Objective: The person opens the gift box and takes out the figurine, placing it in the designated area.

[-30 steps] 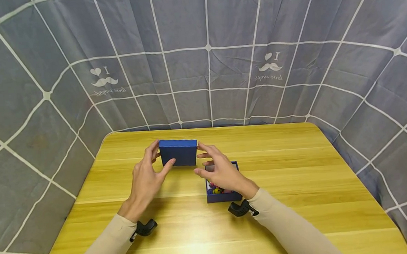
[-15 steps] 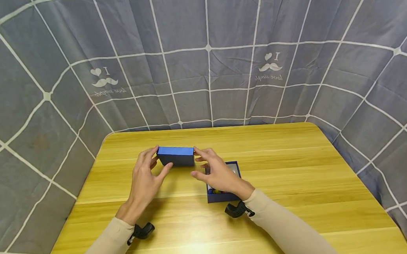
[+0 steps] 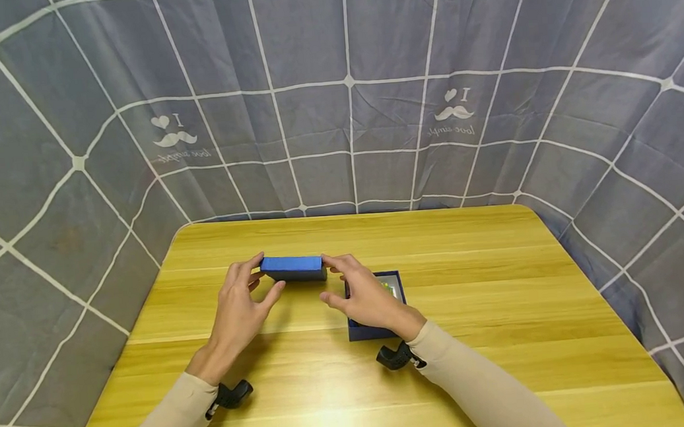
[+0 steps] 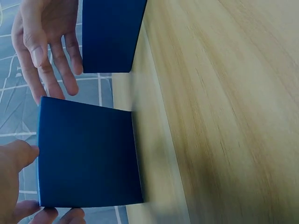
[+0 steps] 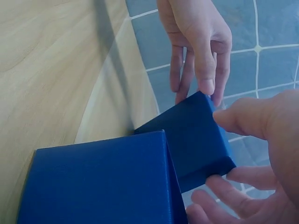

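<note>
A blue box lid [image 3: 292, 264] stands tilted on its edge at the middle-left of the table, between both hands. My left hand [image 3: 232, 314] holds its left end with the fingertips. The right hand [image 3: 368, 297] has its fingers at the opposite end. Both thumbs lie on the near side; whether they press the lid is hard to tell in the head view. Beneath the right hand sits an open blue box [image 3: 371, 332], with a bit of green and yellow contents [image 3: 389, 289] showing; the hand hides the rest. In the right wrist view, the box [image 5: 93, 182] stands in front of the lid [image 5: 182, 140].
The wooden table [image 3: 503, 308] reaches back to a grey curtain [image 3: 312, 123] with white lines, which also hangs at both sides. A black wrist device [image 3: 230, 396] sits on the left wrist, another black device [image 3: 396, 355] on the right.
The lid has tipped over, so its narrow blue side faces up more and its broad face shows less. Both hands have moved slightly left and lower with it. The open box stays put.
</note>
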Motion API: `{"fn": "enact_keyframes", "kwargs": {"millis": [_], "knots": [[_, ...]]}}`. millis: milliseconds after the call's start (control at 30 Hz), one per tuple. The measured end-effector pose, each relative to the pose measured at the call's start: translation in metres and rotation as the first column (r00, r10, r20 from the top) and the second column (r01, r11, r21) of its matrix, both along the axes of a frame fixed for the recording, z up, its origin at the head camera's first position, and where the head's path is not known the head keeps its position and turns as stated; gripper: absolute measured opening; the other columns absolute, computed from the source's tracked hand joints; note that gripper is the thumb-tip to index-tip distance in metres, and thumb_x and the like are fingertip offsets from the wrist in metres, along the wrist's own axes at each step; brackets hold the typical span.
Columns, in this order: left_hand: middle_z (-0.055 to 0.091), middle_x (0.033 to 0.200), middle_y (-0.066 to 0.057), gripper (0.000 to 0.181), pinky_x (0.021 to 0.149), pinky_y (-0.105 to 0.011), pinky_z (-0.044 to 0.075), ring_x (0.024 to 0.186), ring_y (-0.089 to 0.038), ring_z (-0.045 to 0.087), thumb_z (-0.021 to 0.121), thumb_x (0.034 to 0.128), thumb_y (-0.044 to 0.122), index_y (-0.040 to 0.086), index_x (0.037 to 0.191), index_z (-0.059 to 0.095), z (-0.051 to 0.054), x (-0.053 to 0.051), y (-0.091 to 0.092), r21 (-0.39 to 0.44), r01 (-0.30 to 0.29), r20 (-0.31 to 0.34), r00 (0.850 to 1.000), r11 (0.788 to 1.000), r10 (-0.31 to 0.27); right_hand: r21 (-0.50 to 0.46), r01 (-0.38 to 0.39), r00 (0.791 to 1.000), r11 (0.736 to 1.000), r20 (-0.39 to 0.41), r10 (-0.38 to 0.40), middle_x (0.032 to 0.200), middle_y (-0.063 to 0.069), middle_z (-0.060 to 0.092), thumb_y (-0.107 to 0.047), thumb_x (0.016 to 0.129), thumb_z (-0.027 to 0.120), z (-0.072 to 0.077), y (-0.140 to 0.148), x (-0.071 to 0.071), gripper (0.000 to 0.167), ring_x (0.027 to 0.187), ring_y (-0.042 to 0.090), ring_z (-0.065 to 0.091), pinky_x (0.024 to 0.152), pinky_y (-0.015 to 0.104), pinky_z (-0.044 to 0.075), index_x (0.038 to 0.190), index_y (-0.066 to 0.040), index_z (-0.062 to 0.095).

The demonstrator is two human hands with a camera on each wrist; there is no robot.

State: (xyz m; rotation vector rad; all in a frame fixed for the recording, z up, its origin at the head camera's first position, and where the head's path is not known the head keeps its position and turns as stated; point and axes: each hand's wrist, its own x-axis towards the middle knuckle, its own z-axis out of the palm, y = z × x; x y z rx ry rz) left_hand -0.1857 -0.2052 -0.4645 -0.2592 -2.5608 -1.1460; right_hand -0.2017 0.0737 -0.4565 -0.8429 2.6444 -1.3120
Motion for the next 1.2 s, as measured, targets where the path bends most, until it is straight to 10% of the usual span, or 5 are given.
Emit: {"fn": "enact_keyframes", "kwargs": {"millis": [367, 1200], "knots": [[0.062, 0.13, -0.031, 0.063, 0.111, -0.062, 0.066, 0.126, -0.054, 0.075, 0.087, 0.1082, 0.023, -0.008, 0.159, 0.065, -0.004, 0.006, -0.004, -0.082, -0.007, 0.081, 0.997, 0.997, 0.014, 0.168, -0.005, 1.0, 0.986, 0.002, 0.005, 0.175, 0.019, 0.058, -0.036, 0.115, 0.077, -0.001, -0.001, 0.005, 0.067, 0.168, 0.042, 0.05, 0.135, 0.066, 0.047, 0.172, -0.008, 0.057], [0.074, 0.137, -0.03, 0.056, 0.101, -0.066, 0.066, 0.122, -0.048, 0.079, 0.088, 0.1073, 0.027, -0.003, 0.152, 0.072, -0.006, 0.013, -0.011, -0.221, -0.041, 0.084, 0.995, 0.975, 0.06, 0.151, -0.069, 0.997, 0.986, 0.05, 0.063, 0.176, 0.022, 0.056, -0.033, 0.116, 0.075, -0.003, 0.001, 0.006, 0.062, 0.171, 0.042, 0.041, 0.137, 0.067, 0.043, 0.169, -0.005, 0.06]]}}
